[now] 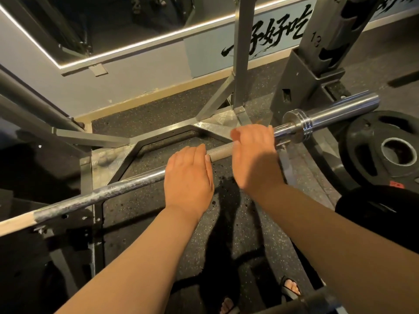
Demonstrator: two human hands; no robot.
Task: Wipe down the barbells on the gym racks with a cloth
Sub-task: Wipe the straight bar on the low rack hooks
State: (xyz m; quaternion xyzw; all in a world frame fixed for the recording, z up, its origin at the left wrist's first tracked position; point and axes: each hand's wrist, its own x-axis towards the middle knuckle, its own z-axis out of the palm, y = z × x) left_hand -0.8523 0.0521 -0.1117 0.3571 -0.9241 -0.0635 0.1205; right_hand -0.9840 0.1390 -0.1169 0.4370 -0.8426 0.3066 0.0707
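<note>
Both hands lie palm-down over the barbell (221, 150), a short way apart, with a knurled stretch of the shaft showing between them. The left hand (188, 177) covers the bar, its fingers bent out of sight over the far side and its thumb lying along the knurling. The right hand (254, 155), slightly blurred, sits nearer the collar (297, 125), its fingers curled over the shaft. Both forearms reach forward from the lower edge, bare, wrists nearly straight.

The bar runs on a slant from lower left to upper right, above the speckled rubber floor (158, 218), its chrome sleeve (340, 112) ending beside the rack upright (328, 30). A black weight plate (362, 137) lies just below the sleeve. Two sandalled feet (292, 286) show below the arms.
</note>
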